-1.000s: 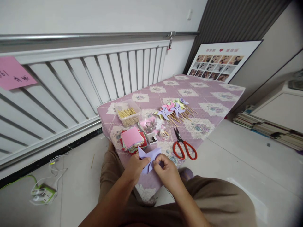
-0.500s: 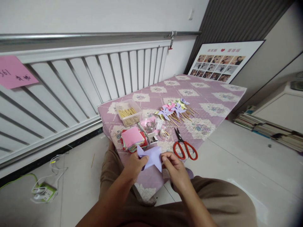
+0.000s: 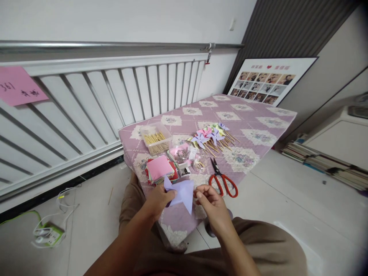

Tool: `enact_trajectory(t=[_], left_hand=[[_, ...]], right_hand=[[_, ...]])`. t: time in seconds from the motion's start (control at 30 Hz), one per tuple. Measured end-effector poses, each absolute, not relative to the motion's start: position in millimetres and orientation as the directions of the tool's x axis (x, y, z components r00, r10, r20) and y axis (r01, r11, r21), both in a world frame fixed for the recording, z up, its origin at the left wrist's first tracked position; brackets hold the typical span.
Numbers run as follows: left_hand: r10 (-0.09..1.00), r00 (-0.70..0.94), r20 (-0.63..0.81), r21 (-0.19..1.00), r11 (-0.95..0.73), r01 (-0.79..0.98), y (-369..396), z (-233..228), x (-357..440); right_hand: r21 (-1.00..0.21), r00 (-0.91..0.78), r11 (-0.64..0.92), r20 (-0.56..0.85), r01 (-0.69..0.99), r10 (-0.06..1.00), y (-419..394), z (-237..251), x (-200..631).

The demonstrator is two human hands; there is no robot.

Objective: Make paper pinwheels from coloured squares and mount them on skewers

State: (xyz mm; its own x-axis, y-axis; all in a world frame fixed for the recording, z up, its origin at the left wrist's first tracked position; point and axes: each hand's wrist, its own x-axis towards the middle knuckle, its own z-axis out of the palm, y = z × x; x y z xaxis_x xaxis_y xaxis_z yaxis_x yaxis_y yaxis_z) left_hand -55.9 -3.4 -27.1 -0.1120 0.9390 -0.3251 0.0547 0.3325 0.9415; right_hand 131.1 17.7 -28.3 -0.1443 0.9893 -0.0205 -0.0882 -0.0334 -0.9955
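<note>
Since the earlier frame we have unfolded the lilac paper (image 3: 182, 192) wider, low in the frame's centre. Our left hand (image 3: 157, 199) pinches its left edge, our right hand (image 3: 211, 201) its right corner, keeping it taut above the counter (image 3: 258, 122); scissors (image 3: 222, 179) lie just right.

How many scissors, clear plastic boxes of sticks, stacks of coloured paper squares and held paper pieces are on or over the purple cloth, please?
Scissors: 1
Plastic box of sticks: 1
Stack of paper squares: 1
Lilac paper piece, held by the left hand with the right hand beside it: 1
Total: 4
</note>
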Motion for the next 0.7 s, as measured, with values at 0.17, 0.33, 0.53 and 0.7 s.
enact_trajectory(t=[0.17,0.33,0.53,0.7], left_hand=[[0.932,-0.110,-0.345,0.938,0.345,-0.016,-4,-35,-50],[0.925,-0.113,-0.363,0.929,0.352,-0.112,-3,-36,-44],[0.930,-0.068,-0.362,0.920,0.344,-0.189,-5,-26,-40],[0.938,-0.092,-0.334,0.936,0.319,-0.147,-8,-15,-41]], right_hand=[[-0.994,-0.080,-0.013,-0.005,-0.104,0.997,15,-29,113],[-0.988,-0.014,0.123,0.122,0.095,0.992,9,-27,108],[-0.776,-0.130,0.519,0.509,0.358,0.851,7,-15,111],[-0.511,-0.306,0.727,0.677,0.458,0.669,11,-10,116]])
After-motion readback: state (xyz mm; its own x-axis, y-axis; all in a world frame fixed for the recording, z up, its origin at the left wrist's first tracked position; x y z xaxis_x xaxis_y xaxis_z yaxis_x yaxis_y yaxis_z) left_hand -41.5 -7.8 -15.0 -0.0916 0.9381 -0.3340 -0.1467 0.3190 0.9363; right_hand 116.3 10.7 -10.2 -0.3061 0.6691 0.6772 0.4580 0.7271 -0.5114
